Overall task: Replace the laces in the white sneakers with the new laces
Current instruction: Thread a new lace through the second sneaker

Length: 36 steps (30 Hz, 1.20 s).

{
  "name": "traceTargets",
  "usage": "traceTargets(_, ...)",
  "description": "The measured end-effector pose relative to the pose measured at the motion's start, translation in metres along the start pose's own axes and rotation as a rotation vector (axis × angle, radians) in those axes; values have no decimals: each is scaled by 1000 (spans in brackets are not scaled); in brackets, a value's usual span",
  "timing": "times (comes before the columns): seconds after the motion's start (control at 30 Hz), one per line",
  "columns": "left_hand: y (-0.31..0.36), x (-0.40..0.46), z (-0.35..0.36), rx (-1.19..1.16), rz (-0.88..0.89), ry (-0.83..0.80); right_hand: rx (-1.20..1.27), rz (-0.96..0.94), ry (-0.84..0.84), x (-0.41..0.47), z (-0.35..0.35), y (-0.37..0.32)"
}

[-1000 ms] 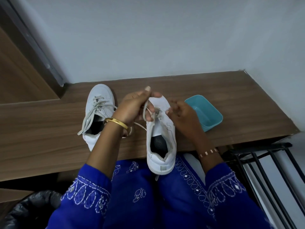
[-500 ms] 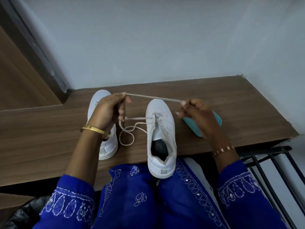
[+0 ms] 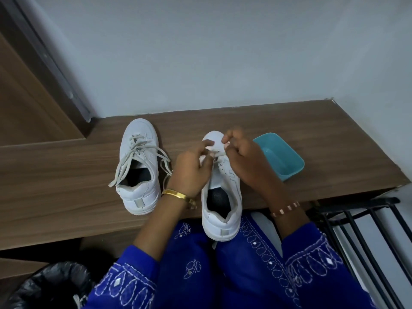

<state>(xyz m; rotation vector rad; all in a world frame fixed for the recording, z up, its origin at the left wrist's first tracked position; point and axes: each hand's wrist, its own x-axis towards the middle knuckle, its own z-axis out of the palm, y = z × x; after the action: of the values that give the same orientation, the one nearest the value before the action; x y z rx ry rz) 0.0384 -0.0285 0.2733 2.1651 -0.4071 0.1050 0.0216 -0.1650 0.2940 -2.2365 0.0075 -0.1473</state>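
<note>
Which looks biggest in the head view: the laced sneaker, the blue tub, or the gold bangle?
1. Laced sneaker, largest.
2. Blue tub, smaller, though partly hidden behind the right hand.
3. Gold bangle, smallest by far.

2 white sneakers: the left sneaker (image 3: 139, 170) carries greyish-white laces (image 3: 136, 159), a black insole and a grey heel tab; the right sneaker (image 3: 221, 197) has the same white upper, dark interior and grey heel tab. Counter (image 3: 66, 175): brown wood grain. Tray (image 3: 279, 156): turquoise. Wall (image 3: 200, 52): pale grey. Garment (image 3: 223, 275): deep blue with white embroidered loops and small motifs. Left wrist: gold bangle (image 3: 178, 195). Right wrist: copper-and-white segmented bracelet (image 3: 285, 209). Rack (image 3: 367, 230): black bars. Bin liner (image 3: 44, 286): glossy black.
</note>
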Motion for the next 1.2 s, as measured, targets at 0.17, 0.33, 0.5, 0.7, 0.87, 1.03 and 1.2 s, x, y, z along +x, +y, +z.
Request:
traceTargets(0.17, -4, 0, 3, -150, -87, -60, 97, 38, 38, -3, -10, 16)
traceTargets(0.33, -13, 7, -10, -129, -194, 145, 219, 89, 23, -6, -24, 25)
traceTargets(0.5, -2, 8, -5, -120, -176, 41, 235, 72, 29, -3, -14, 10)
traceTargets(0.7, 4, 9, 8, 19, -104, -12, 42, 115, 136, 6, 3, 18)
traceTargets(0.87, -6, 6, 10, 80, -124, -47, -128, 189, 56, 7, 19, 44)
traceTargets(1.03, -7, 7, 13, 99, -128, -74, -170, 186, 65, 8, 36, 49)
traceTargets(1.2, -5, 13, 20, 193, -89, -119, -182, 121, 76, 8, 33, 43)
